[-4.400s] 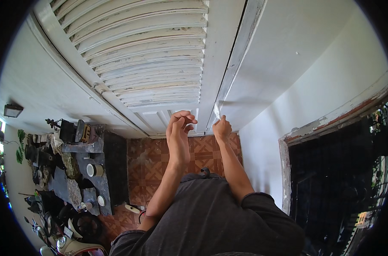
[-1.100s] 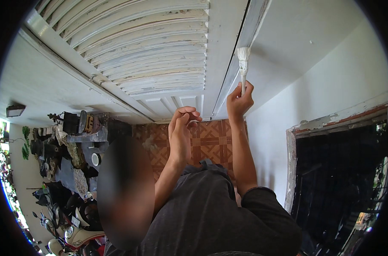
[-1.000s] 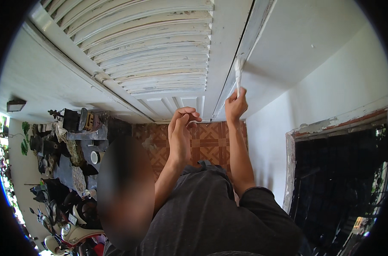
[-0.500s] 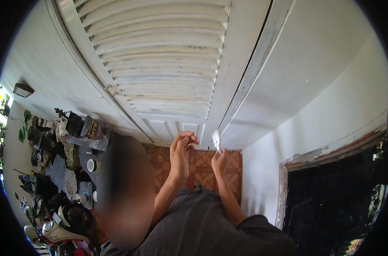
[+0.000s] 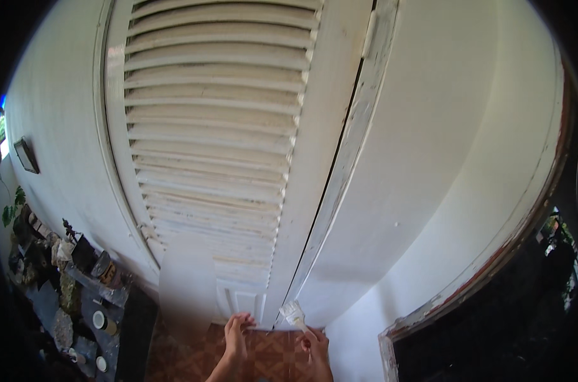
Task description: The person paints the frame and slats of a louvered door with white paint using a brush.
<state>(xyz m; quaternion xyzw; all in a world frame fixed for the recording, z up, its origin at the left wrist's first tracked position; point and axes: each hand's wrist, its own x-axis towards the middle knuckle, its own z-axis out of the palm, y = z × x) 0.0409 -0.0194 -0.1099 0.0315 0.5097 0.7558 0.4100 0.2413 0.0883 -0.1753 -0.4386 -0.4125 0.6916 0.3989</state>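
Head view: one brush (image 5: 295, 316) is held in the narrow grip of the right hand (image 5: 316, 348), bristles near the foot of the jamb (image 5: 357, 121); contact cannot be told. The left hand (image 5: 236, 331) is loosely curled, its grip half wide. One louvred door (image 5: 212, 95) is partly hidden by a blurred patch (image 5: 187, 280); at least three containers (image 5: 111, 327) are set on the counter (image 5: 136, 334). Compared with the earlier frame, both hands and the brush are seen lower.
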